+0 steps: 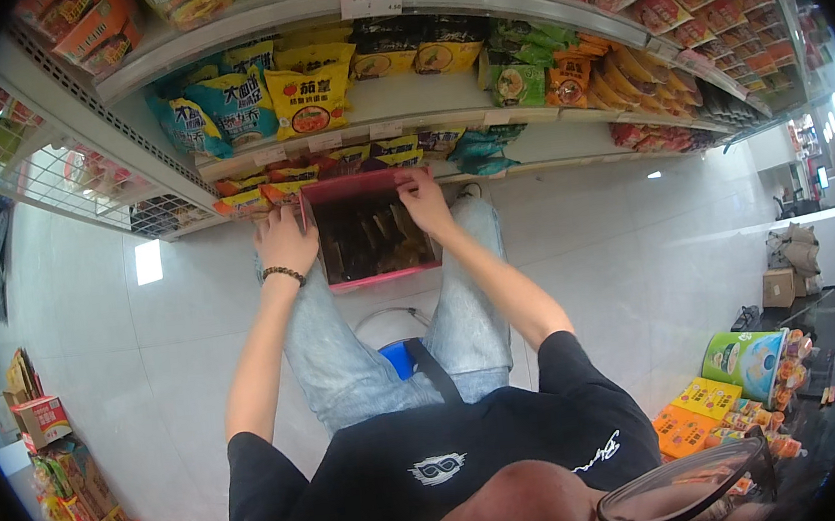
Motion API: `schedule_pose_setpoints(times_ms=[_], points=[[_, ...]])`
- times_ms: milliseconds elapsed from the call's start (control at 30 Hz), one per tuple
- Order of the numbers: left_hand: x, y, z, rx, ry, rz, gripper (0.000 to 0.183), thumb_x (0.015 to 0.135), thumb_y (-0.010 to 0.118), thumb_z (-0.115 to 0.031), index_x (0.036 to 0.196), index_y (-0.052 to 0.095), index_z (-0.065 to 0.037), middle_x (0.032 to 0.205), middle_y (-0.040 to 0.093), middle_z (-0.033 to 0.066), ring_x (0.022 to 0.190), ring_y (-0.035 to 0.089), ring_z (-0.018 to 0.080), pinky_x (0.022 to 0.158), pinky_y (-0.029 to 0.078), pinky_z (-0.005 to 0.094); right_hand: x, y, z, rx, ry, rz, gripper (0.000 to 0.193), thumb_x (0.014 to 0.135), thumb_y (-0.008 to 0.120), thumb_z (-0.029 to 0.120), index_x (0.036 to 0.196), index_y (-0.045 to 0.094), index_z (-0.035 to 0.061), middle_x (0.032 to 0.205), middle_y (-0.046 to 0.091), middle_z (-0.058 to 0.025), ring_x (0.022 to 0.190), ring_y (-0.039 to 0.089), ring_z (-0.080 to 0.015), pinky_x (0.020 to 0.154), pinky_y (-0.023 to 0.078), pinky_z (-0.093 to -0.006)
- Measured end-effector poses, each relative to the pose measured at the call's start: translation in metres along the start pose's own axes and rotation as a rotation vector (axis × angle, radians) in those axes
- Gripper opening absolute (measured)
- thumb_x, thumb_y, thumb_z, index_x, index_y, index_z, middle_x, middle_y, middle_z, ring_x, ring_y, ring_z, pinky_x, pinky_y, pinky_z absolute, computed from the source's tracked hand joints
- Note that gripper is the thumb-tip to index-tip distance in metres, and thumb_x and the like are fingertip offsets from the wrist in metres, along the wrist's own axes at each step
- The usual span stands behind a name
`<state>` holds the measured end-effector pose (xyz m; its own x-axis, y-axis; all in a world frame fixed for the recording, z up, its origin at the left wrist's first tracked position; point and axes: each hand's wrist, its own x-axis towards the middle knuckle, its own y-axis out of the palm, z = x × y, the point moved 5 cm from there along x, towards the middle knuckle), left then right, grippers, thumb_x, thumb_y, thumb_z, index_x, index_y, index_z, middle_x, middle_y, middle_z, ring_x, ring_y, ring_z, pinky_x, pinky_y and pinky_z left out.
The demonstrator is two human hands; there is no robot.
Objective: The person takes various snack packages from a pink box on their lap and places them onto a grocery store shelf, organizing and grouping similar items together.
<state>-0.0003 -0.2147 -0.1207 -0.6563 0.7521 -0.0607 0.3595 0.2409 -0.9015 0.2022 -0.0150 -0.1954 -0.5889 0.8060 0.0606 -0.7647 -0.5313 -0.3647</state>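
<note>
1. My left hand (285,241) wraps the left wall of the red box (376,279) resting on my knees.
2. My right hand (425,202) pinches its far rim; I keep it level below the shelf (444,122).

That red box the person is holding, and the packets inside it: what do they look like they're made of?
The red box looks like thin cardboard with a matte finish: its walls are flat and its folded edges crisp. The packets inside seem to be glossy plastic film, dark with yellow print and catching light, though they are too small to be sure.
</note>
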Motion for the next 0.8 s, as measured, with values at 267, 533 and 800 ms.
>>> schedule_pose_setpoints(times_ms=[267, 533, 800], points=[[-0.014, 0.01, 0.001, 0.313, -0.123, 0.114, 0.046, 0.08, 0.064, -0.036, 0.115, 0.062, -0.006, 0.125, 0.058, 0.0146, 0.122, 0.049, 0.035, 0.091, 0.042, 0.0595, 0.08, -0.063, 0.075, -0.566, -0.279, 0.081, 0.067, 0.081, 0.072, 0.021, 0.137, 0.042, 0.0012, 0.133, 0.047, -0.027, 0.12, 0.049, -0.0475, 0.099, 0.045, -0.051], [0.013, 0.006, 0.003, 0.216, -0.15, 0.123, 0.036, 0.081, 0.061, -0.036, 0.101, 0.068, -0.007, 0.105, 0.068, 0.012, 0.11, 0.059, 0.0333, 0.086, 0.049, 0.0509, 0.206, -0.064, 0.13, -1.198, -0.576, 0.045, 0.094, 0.075, 0.08, 0.036, 0.146, 0.032, -0.0015, 0.147, 0.034, -0.0321, 0.133, 0.042, -0.0457, 0.107, 0.041, -0.0483], [0.03, -0.003, 0.002, 0.118, -0.187, 0.117, 0.03, 0.082, 0.059, -0.034, 0.086, 0.071, -0.007, 0.087, 0.071, 0.0151, 0.088, 0.067, 0.0341, 0.077, 0.054, 0.0462, 0.287, -0.029, 0.146, -1.096, -0.247, 0.47, 0.092, 0.069, 0.082, 0.054, 0.14, 0.049, 0.0067, 0.14, 0.053, -0.0182, 0.128, 0.052, -0.0337, 0.104, 0.045, -0.0465]])
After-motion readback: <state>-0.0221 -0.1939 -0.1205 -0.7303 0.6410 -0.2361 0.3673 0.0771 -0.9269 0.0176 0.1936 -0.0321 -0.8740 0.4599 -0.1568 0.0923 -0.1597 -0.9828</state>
